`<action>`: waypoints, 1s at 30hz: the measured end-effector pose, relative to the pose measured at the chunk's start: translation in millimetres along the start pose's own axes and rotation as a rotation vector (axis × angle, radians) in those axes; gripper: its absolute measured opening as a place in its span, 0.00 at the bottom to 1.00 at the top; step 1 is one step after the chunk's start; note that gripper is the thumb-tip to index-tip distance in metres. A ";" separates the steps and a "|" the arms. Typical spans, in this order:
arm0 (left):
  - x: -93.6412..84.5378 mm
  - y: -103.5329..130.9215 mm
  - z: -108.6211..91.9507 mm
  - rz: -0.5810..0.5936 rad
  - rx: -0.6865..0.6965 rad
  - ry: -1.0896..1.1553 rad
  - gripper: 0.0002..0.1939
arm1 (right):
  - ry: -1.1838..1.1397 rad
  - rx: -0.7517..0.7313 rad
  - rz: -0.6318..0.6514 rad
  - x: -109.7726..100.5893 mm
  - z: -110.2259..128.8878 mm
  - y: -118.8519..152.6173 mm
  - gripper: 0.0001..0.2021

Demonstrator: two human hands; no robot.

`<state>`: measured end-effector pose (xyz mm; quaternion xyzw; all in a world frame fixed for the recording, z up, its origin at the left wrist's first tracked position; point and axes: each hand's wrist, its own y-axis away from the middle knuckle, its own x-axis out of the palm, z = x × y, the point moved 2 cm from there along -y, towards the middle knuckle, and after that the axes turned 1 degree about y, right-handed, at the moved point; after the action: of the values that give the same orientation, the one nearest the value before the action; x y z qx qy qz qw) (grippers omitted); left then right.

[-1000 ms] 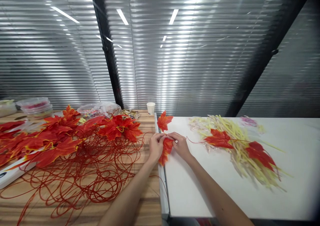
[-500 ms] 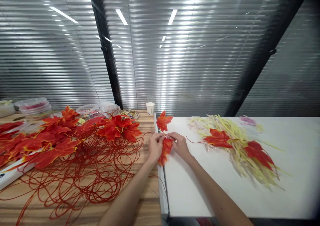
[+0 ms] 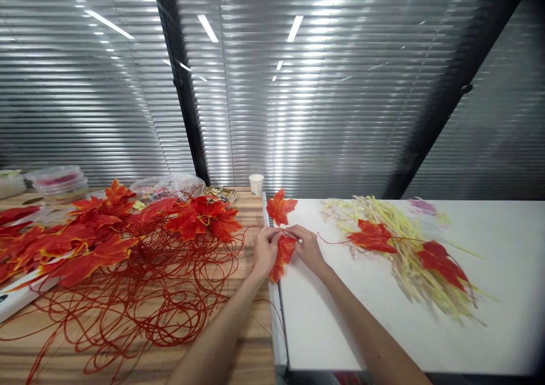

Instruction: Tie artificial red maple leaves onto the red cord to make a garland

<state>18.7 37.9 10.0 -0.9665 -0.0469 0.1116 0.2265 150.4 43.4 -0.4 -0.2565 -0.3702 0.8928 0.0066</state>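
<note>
My left hand (image 3: 265, 250) and my right hand (image 3: 307, 246) meet over the seam between two tabletops, fingers closed in a pinch. Between the fingertips runs a thin red cord, at the stem ends of artificial maple leaves; the exact point of the grip is too small to make out. One orange-red maple leaf (image 3: 280, 206) stands just beyond the fingers. Another maple leaf (image 3: 281, 260) hangs below them, partly covered by the hands. To the right, the cord (image 3: 332, 241) carries on to a maple leaf (image 3: 372, 236) and a darker maple leaf (image 3: 441, 263).
Loose coils of red cord (image 3: 170, 300) spread over the wooden table (image 3: 242, 351), beside a heap of maple leaves (image 3: 85, 234). A paper cup (image 3: 256, 184) and plastic tubs (image 3: 59, 183) stand at the back. Pale yellow strips (image 3: 409, 271) lie on the white table (image 3: 327, 334).
Both hands keep their pinch in nearly the same place. The far leaf has turned slightly to the right.
</note>
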 end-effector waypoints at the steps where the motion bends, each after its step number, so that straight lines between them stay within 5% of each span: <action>1: -0.2 0.1 -0.6 -0.001 0.000 -0.010 0.09 | 0.003 0.001 0.003 0.0 0.0 0.0 0.20; 9: -1.9 0.0 -6.3 -0.030 -0.067 -0.032 0.07 | 0.010 -0.011 0.005 -0.3 0.0 -0.5 0.19; 30: -2.0 0.0 -6.1 0.019 0.021 -0.042 0.08 | 0.011 0.091 -0.084 -1.8 0.7 -3.5 0.07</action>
<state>18.2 35.1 15.7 -0.9618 -0.0414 0.1345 0.2347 151.0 45.1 3.2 -0.2453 -0.3396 0.9062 0.0577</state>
